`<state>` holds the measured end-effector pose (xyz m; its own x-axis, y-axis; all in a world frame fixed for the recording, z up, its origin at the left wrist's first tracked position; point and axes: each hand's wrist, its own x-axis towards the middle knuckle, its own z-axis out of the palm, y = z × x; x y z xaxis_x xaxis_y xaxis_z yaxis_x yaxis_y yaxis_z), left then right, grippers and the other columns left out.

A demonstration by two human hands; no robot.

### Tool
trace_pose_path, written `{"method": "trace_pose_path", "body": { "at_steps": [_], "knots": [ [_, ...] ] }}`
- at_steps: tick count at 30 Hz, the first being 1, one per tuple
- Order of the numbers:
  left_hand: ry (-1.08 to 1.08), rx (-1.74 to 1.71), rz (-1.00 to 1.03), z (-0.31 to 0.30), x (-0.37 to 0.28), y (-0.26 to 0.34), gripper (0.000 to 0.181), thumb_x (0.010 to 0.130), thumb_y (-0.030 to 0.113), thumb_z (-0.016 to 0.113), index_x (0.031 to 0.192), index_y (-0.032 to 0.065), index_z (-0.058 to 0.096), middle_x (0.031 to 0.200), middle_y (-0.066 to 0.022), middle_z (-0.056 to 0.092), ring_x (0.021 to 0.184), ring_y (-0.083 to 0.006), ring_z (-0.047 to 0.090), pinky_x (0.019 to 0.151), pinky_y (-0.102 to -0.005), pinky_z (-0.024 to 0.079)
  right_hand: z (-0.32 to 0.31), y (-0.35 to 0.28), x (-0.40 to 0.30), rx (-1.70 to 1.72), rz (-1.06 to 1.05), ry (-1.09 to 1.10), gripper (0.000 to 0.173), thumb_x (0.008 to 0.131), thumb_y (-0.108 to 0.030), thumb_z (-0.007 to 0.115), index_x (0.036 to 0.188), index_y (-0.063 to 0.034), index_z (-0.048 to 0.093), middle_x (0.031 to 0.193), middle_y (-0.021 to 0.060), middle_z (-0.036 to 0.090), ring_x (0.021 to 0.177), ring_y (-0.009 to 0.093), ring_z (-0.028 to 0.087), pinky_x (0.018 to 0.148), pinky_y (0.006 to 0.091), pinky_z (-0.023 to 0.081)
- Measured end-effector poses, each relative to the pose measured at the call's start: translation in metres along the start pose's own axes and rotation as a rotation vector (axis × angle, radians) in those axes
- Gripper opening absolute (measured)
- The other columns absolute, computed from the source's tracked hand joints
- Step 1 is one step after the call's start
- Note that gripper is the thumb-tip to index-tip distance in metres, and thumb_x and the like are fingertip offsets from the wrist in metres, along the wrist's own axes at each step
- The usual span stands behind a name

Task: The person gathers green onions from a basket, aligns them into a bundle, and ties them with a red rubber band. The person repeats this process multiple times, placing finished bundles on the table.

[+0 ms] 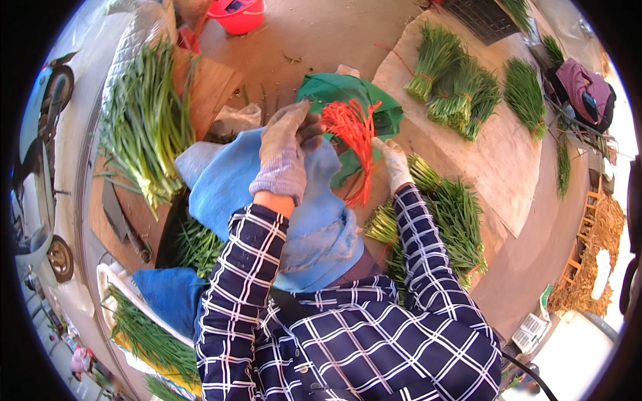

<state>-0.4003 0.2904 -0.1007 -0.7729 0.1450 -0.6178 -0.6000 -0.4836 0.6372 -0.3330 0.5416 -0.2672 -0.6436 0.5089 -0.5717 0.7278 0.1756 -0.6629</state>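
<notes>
My left hand (pixel 291 143), in a soiled knit work glove, is raised over the blue cloth (pixel 316 235) on my lap. Its fingers are bent and a little apart, with nothing visible between them. Just to their right, a bundle of red plastic ties (pixel 353 133) lies on a green cloth or bag (pixel 351 85), its strands hanging towards me. My right hand (pixel 394 163), in a pale glove, is at the right side of those ties, fingertips close to the strands. Whether it pinches one cannot be seen. Beneath my right forearm lie tied bunches of green garlic chives (pixel 454 218).
More tied bunches (pixel 464 95) lie on a pale sheet (pixel 506 185) at right. Loose chives (pixel 145 120) lean at left, above a large knife (pixel 120 215) on a board. A white crate (pixel 108 280) holds greens at lower left. A red bucket (pixel 241 17) stands ahead.
</notes>
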Motion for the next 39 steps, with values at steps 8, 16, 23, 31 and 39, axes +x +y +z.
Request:
{"method": "trace_pose_path", "body": {
  "at_steps": [8,16,23,31,39],
  "knots": [
    [-0.095,0.584,0.078,0.01,0.047,-0.023,0.03,0.087,0.026,0.067,0.11,0.0057,0.066,0.09,-0.0027,0.067,0.067,-0.0093,0.06,0.059,-0.0233,0.047,0.038,0.0,0.0,-0.414,-0.228,-0.064,0.07,0.077,-0.034,0.072,0.137,-0.0067,0.048,0.101,0.014,0.07,0.093,0.029,0.067,0.09,0.0338,0.049],
    [-0.12,1.038,0.034,0.0,0.092,-0.067,0.065,0.082,0.028,0.073,0.137,0.0036,0.048,0.115,-0.0091,0.063,0.09,-0.0172,0.062,0.078,-0.0274,0.048,0.052,0.01,-0.059,-0.843,-0.695,0.257,0.065,0.078,-0.028,0.068,0.139,-0.0168,0.048,0.069,0.0034,0.064,0.067,0.022,0.064,0.07,0.0409,0.046],
    [-0.154,0.711,-0.109,0.015,0.085,-0.054,0.07,0.076,0.024,0.078,0.134,-0.0031,0.049,0.092,-0.0056,0.069,0.059,-0.0058,0.054,0.045,-0.0224,0.039,0.042,0.007,-0.083,-1.031,-0.799,0.264,0.058,0.08,-0.021,0.064,0.137,-0.0168,0.051,0.065,0.0009,0.062,0.064,0.022,0.063,0.072,0.0396,0.048],
    [-0.281,0.803,-0.074,0.019,0.083,-0.052,0.04,0.075,0.021,0.079,0.107,-0.0012,0.068,0.086,-0.0033,0.069,0.066,-0.0081,0.057,0.061,-0.0225,0.046,0.036,-0.002,-0.101,-0.984,-0.915,0.263,0.048,0.081,-0.012,0.057,0.129,-0.0165,0.058,0.061,-0.0007,0.059,0.058,0.02,0.061,0.071,0.0378,0.05],
    [-0.283,1.01,-0.133,0.011,0.087,-0.054,0.036,0.073,0.024,0.08,0.095,-0.0023,0.07,0.083,-0.0049,0.068,0.069,-0.0127,0.059,0.066,-0.028,0.047,0.032,-0.008,-0.113,-1.04,-0.93,0.226,0.05,0.08,-0.013,0.058,0.13,-0.0168,0.056,0.062,-0.0009,0.059,0.061,0.02,0.062,0.072,0.0381,0.049]
  ]
}}
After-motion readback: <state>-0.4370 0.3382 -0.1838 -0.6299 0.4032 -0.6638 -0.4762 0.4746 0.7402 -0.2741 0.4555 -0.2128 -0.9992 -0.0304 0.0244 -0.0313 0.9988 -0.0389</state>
